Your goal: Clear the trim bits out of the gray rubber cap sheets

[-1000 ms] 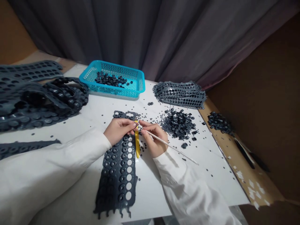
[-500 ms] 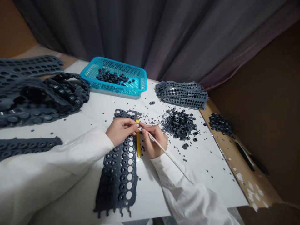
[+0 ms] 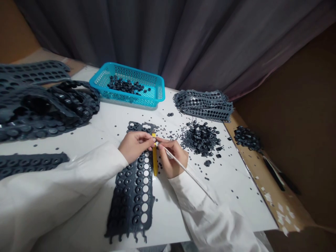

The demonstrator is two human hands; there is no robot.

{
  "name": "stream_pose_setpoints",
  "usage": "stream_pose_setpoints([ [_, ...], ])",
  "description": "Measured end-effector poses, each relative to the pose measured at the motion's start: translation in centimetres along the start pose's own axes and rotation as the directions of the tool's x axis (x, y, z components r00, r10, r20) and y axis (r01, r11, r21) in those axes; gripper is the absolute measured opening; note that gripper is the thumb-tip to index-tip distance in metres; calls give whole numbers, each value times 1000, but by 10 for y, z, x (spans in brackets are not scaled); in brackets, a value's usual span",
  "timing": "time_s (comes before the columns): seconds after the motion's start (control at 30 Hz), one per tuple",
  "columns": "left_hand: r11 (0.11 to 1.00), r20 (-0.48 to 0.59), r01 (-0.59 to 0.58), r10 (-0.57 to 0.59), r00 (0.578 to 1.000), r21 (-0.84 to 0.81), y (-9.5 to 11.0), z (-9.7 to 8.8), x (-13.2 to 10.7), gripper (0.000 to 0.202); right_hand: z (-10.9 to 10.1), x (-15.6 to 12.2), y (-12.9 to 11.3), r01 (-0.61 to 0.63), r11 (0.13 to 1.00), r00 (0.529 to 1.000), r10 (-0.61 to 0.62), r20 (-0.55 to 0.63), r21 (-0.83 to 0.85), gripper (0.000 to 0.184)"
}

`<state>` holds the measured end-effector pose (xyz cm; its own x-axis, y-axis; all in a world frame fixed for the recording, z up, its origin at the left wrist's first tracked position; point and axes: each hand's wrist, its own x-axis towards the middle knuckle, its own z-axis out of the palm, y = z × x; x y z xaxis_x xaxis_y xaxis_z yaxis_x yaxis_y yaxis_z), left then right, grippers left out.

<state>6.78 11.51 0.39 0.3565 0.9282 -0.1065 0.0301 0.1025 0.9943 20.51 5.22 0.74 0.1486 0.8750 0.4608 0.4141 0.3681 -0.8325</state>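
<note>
A dark grey rubber sheet (image 3: 132, 196) full of round rings and punched holes lies on the white table (image 3: 236, 196) in front of me. My left hand (image 3: 135, 147) rests on its upper part with fingertips pinched at the sheet's right edge. My right hand (image 3: 172, 155) grips a thin white stick (image 3: 194, 180), its tip meeting my left fingertips. A yellow strip (image 3: 155, 161) lies along the sheet's right edge between my hands. What the fingertips pinch is too small to make out.
A pile of loose black rings (image 3: 201, 138) lies right of my hands, another pile (image 3: 246, 138) on the brown board. A turquoise basket (image 3: 157, 92) holds more rings. Stacks of rubber sheets lie at far left (image 3: 44, 105) and back right (image 3: 204, 105). Small black scraps dot the table.
The stick's free end has swung down toward my right sleeve. Both hands stay pinched at the same spot on the sheet's edge; the view has shifted slightly.
</note>
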Motion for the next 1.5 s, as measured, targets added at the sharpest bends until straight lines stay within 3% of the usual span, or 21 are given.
stream_pose_setpoints([
  [0.77,1000,27,-16,15,1000,22,5,0,-1,25,-2,3,0,92,981,996,-90,19,-171,6],
  [1.17,998,37,43,-44,998,37,7,1,-1,23,-2,6,10,169,958,986,-159,59,-231,9],
  [1.33,998,65,19,-23,998,61,5,0,-2,21,-5,10,12,42,977,999,-42,8,-209,9],
  [1.5,999,72,19,-20,997,27,4,-2,0,25,-10,11,8,-106,991,993,110,-48,86,10],
])
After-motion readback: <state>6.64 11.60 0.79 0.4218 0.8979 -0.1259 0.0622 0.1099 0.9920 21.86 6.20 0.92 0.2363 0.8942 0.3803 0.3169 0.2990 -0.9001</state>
